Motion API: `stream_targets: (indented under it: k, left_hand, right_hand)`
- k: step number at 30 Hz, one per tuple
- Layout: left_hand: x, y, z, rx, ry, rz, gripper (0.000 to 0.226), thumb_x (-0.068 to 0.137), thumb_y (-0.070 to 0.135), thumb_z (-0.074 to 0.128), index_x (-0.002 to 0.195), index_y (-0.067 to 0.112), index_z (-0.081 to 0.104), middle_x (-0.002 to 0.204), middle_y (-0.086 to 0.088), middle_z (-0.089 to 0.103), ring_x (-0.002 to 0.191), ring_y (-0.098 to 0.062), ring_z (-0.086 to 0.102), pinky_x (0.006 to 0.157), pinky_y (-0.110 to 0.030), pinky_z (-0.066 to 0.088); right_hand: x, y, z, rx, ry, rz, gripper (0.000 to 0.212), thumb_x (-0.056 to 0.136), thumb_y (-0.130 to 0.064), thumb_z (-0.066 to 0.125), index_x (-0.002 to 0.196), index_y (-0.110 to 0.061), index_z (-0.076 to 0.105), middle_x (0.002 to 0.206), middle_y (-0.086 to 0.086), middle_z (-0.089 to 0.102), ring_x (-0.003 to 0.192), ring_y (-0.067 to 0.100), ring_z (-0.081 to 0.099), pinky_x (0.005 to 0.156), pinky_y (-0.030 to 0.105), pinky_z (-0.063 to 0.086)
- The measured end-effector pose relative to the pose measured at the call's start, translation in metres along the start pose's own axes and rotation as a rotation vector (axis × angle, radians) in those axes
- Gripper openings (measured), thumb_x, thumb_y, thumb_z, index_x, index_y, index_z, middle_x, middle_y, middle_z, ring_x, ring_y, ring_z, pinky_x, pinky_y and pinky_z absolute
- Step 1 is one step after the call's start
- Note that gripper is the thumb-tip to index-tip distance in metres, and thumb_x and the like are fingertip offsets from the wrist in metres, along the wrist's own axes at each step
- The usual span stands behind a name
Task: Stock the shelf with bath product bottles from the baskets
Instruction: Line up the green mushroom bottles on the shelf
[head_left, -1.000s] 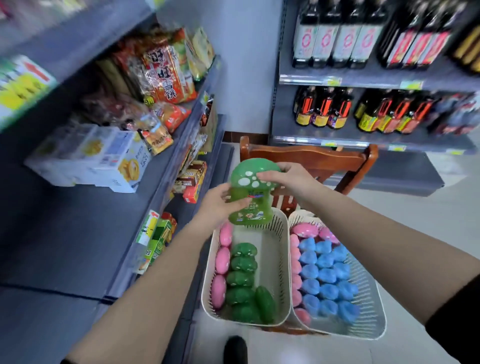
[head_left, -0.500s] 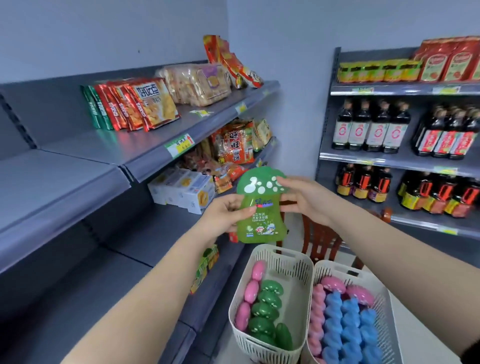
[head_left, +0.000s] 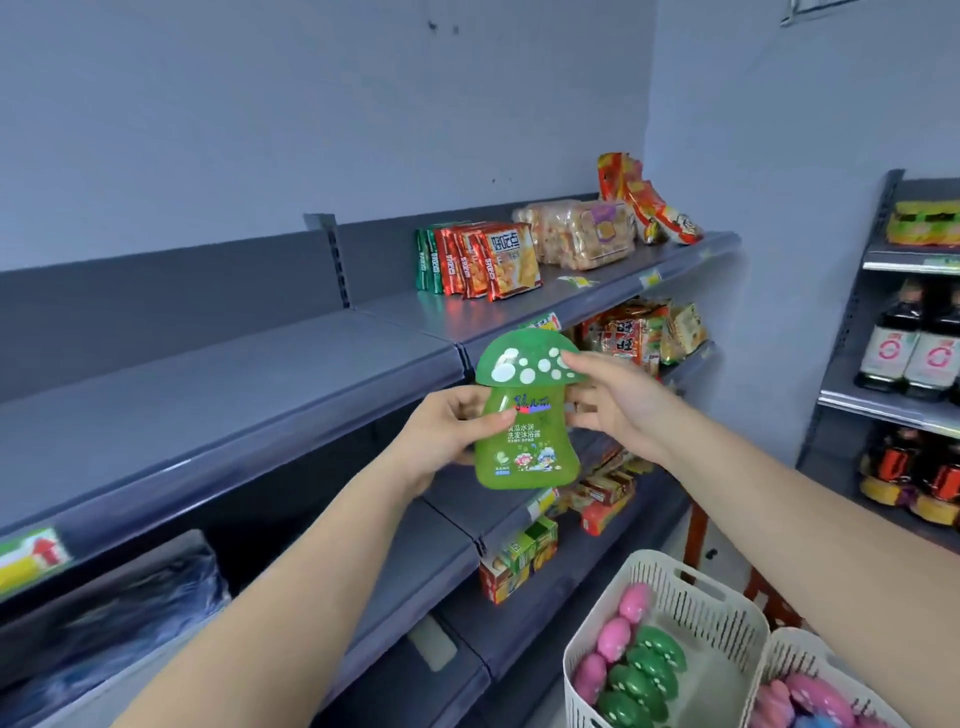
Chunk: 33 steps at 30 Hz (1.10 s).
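Two hands, left (head_left: 441, 431) and right (head_left: 615, 400), grip one green mushroom bottle (head_left: 524, 415).

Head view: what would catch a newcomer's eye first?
A green mushroom-shaped bottle held upright at centre frame, the left hand on its body and the right hand at its spotted cap. Behind it runs a long bare grey shelf. At lower right, a white basket holds pink and green bottles.
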<state>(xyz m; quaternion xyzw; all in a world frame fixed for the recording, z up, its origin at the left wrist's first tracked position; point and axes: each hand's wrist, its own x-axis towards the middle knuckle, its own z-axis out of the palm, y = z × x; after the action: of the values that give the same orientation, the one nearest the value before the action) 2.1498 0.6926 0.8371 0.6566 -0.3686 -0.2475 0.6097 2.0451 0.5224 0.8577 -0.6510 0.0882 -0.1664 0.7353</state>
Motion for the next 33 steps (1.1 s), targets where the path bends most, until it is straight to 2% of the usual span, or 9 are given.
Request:
stream_targets:
  k: [3, 6, 9, 11, 14, 18, 25, 33]
  left_hand:
    - [-0.021, 0.014, -0.03, 0.012, 0.076, 0.017, 0.015, 0.083, 0.013, 0.067, 0.098, 0.018, 0.068, 0.087, 0.004, 0.073, 0.077, -0.008, 0.069, 0.062, -0.024, 0.056]
    - [-0.043, 0.028, -0.062, 0.037, 0.162, 0.034, 0.018, 0.081, 0.016, 0.07, 0.099, 0.018, 0.069, 0.093, -0.001, 0.072, 0.081, -0.013, 0.07, 0.07, -0.03, 0.058]
    - [-0.069, 0.041, -0.097, 0.008, 0.242, 0.045, 0.03, 0.074, 0.018, 0.073, 0.103, 0.012, 0.068, 0.1, -0.007, 0.072, 0.088, -0.02, 0.069, 0.076, -0.038, 0.058]
    - [-0.088, 0.05, -0.121, 0.026, 0.31, 0.063, 0.028, 0.077, 0.014, 0.071, 0.105, 0.01, 0.068, 0.098, -0.005, 0.072, 0.085, -0.016, 0.069, 0.069, -0.031, 0.057]
    - [-0.116, 0.063, -0.157, 0.089, 0.402, 0.077, 0.021, 0.082, 0.014, 0.069, 0.103, 0.015, 0.068, 0.094, 0.003, 0.072, 0.079, -0.008, 0.069, 0.06, -0.024, 0.055]
    - [-0.154, 0.074, -0.203, 0.138, 0.507, 0.087, 0.016, 0.082, 0.014, 0.069, 0.097, 0.019, 0.069, 0.089, 0.007, 0.073, 0.077, -0.005, 0.069, 0.06, -0.023, 0.055]
    - [-0.222, 0.08, -0.275, 0.186, 0.64, 0.085, 0.016, 0.082, 0.017, 0.068, 0.098, 0.021, 0.068, 0.093, 0.006, 0.072, 0.08, -0.005, 0.068, 0.063, -0.025, 0.056]
    - [-0.284, 0.073, -0.342, 0.205, 0.736, 0.069, 0.018, 0.086, 0.015, 0.065, 0.104, 0.017, 0.066, 0.096, 0.002, 0.071, 0.078, -0.007, 0.068, 0.064, -0.023, 0.055]
  right_hand:
    - [0.011, -0.007, 0.035, 0.016, -0.072, -0.026, 0.015, 0.092, -0.021, 0.053, 0.101, -0.015, 0.064, 0.098, 0.003, 0.07, 0.087, 0.018, 0.065, 0.081, 0.036, 0.055]
    - [0.023, -0.016, 0.074, 0.029, -0.154, -0.059, 0.014, 0.092, -0.022, 0.053, 0.097, -0.016, 0.065, 0.096, 0.002, 0.069, 0.086, 0.019, 0.064, 0.086, 0.04, 0.051]
    - [0.033, -0.026, 0.119, 0.015, -0.238, -0.124, 0.015, 0.091, -0.022, 0.054, 0.099, -0.017, 0.065, 0.096, 0.001, 0.069, 0.085, 0.017, 0.064, 0.081, 0.037, 0.052]
    - [0.04, -0.03, 0.152, 0.025, -0.285, -0.159, 0.015, 0.091, -0.023, 0.054, 0.101, -0.016, 0.064, 0.097, 0.001, 0.068, 0.085, 0.017, 0.064, 0.081, 0.037, 0.052]
    - [0.048, -0.033, 0.202, 0.04, -0.355, -0.19, 0.014, 0.091, -0.023, 0.055, 0.099, -0.016, 0.063, 0.095, 0.0, 0.068, 0.083, 0.016, 0.063, 0.079, 0.038, 0.053]
    - [0.054, -0.035, 0.265, 0.051, -0.454, -0.207, 0.015, 0.092, -0.024, 0.054, 0.101, -0.015, 0.062, 0.096, 0.0, 0.068, 0.08, 0.016, 0.062, 0.072, 0.034, 0.052]
    - [0.051, -0.03, 0.37, 0.063, -0.567, -0.216, 0.016, 0.093, -0.024, 0.053, 0.103, -0.013, 0.059, 0.094, 0.001, 0.068, 0.081, 0.016, 0.063, 0.077, 0.036, 0.053]
    - [0.045, -0.014, 0.469, 0.065, -0.614, -0.209, 0.013, 0.094, -0.024, 0.054, 0.1, -0.014, 0.059, 0.088, -0.003, 0.069, 0.077, 0.015, 0.065, 0.077, 0.035, 0.055]
